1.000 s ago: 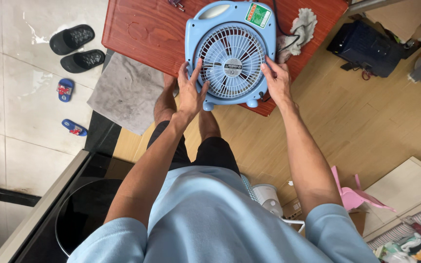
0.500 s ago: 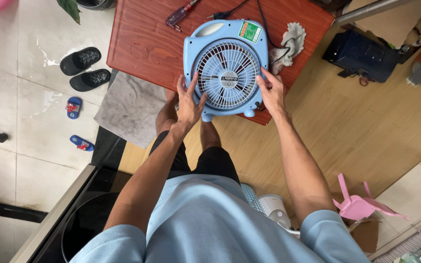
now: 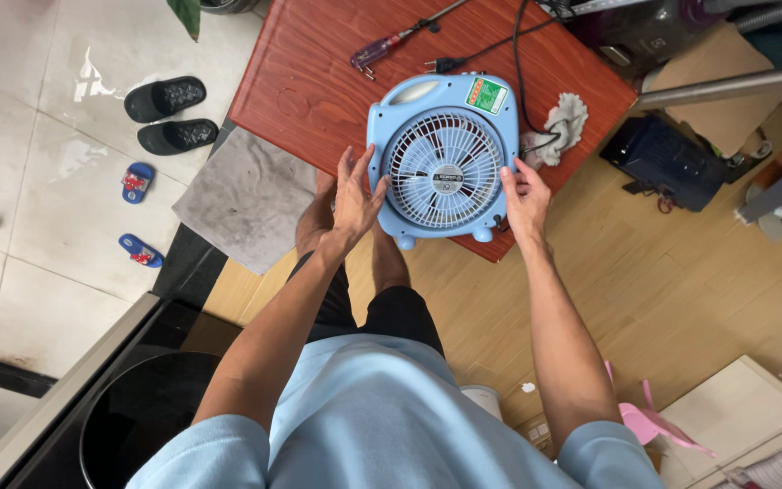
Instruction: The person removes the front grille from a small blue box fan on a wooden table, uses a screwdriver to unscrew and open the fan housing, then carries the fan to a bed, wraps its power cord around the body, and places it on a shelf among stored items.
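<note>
The fingers (image 3: 352, 172) of the left hand (image 3: 355, 201) are spread wide and extended, with the palm facing the left side wall of the blue box fan (image 3: 443, 161); the thumb tip lies at the fan's edge, but firm contact cannot be confirmed. The fingers of the right hand (image 3: 525, 195) are curled narrowly against the fan's right side wall, touching it near the lower corner without enclosing it. The fan lies on its back on the red-brown wooden surface (image 3: 319, 81), near the surface's front edge, with its white circular grille (image 3: 446, 169) facing up and its two rounded feet projecting over the edge toward the person. A white handle recess and a green label sit along the far side of the fan housing. A black power cord (image 3: 518, 63) runs from the fan's right side across the surface, ending in a plug (image 3: 436, 64) just beyond the far edge of the fan. A white crumpled cloth (image 3: 561, 127) lies on the surface just beside the fan's right far corner. A screwdriver (image 3: 382, 50) with a purple handle lies farther back on the surface, well apart from both hands. On the floor to the left lie a grey mat (image 3: 237, 195), a pair of black sandals (image 3: 169, 113) and two small blue sandals (image 3: 138, 213).
</note>
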Motion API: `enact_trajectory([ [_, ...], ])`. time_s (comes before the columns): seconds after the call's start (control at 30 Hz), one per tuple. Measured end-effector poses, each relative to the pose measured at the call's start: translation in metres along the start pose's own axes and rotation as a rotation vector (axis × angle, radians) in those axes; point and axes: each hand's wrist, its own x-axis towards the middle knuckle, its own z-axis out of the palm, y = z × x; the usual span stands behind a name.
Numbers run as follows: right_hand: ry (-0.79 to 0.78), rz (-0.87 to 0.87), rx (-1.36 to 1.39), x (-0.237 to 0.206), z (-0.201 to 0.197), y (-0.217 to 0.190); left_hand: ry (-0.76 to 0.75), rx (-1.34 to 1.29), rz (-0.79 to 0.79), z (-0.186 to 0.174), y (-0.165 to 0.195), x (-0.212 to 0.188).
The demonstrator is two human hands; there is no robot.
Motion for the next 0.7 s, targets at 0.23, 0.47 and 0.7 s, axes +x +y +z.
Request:
enact_trajectory([
  [0.23,0.155,-0.07,-0.135,0.018,-0.008,-0.012,0.08,-0.05,-0.022,0.004,0.0,0.019],
  [0.47,-0.068,-0.354,-0.184,0.078,0.053,-0.087,0.166,-0.029,-0.188,-0.003,0.013,0.069],
  [0.7,-0.386,0.029,-0.315,0.128,0.132,-0.162,0.168,-0.009,-0.349,-0.008,0.023,0.114],
])
